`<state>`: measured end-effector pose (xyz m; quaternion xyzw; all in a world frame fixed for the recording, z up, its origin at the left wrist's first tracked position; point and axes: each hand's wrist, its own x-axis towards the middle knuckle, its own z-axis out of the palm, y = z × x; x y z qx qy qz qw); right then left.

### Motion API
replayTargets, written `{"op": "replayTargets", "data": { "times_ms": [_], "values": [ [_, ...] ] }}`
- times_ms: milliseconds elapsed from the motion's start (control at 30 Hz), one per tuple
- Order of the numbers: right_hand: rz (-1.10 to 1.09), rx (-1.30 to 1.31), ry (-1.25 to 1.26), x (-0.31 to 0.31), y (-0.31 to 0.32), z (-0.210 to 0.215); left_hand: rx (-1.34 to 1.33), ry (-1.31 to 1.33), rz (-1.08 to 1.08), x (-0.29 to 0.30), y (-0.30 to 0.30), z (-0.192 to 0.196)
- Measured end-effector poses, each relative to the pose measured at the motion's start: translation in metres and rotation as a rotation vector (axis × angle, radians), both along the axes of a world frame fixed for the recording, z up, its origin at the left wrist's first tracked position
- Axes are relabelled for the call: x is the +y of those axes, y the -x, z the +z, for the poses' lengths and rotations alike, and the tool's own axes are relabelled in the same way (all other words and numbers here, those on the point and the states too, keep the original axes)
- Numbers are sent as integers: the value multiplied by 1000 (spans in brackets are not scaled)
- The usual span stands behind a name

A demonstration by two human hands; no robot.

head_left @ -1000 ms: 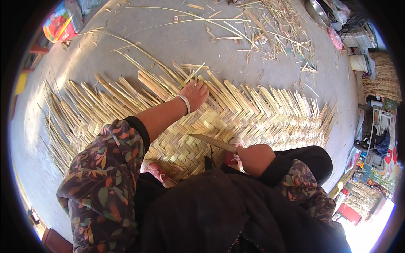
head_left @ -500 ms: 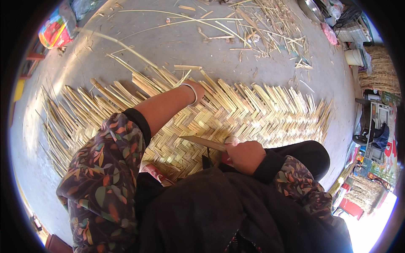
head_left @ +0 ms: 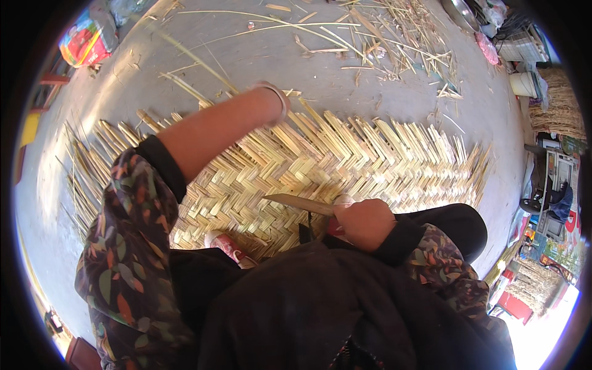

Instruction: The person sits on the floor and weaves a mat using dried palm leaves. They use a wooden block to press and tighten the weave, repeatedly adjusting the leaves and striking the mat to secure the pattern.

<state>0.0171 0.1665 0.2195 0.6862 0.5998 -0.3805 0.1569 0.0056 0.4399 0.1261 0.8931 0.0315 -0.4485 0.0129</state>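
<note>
A mat (head_left: 370,166) of split, straw-coloured strips in a herringbone weave lies on the floor before me, its loose ends fanning out along the far edge. My left hand (head_left: 275,105), with a pale bangle at the wrist, is over that far edge. It is smeared by motion and its fingers are hidden. A long pale strip (head_left: 203,65) runs from the upper left toward that hand; whether I hold it is unclear. Closer to my body, my right hand (head_left: 367,224) is closed round a flat, pointed, tan blade-like tool (head_left: 299,202), its tip to the left above the weave.
My red patterned shoe (head_left: 225,244) rests on the mat's near side. Loose strips and scraps (head_left: 401,46) litter the floor at the far right. A colourful bag (head_left: 88,38) stands far left. A white bucket (head_left: 523,84) and fibre bundles (head_left: 558,105) line the right side.
My left hand has moved up and slightly left, off the woven part toward the loose ends. My right hand and its tool have hardly moved.
</note>
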Motion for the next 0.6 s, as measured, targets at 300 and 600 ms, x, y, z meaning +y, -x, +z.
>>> {"op": "replayTargets", "data": {
  "times_ms": [300, 600],
  "values": [
    [118, -216, -401, 47, -33, -6, -185, 144, 243, 69, 32, -43],
    [272, -370, -570, 94, -71, -51, -53, 154, 264, 73, 18, -58]
  ]
}}
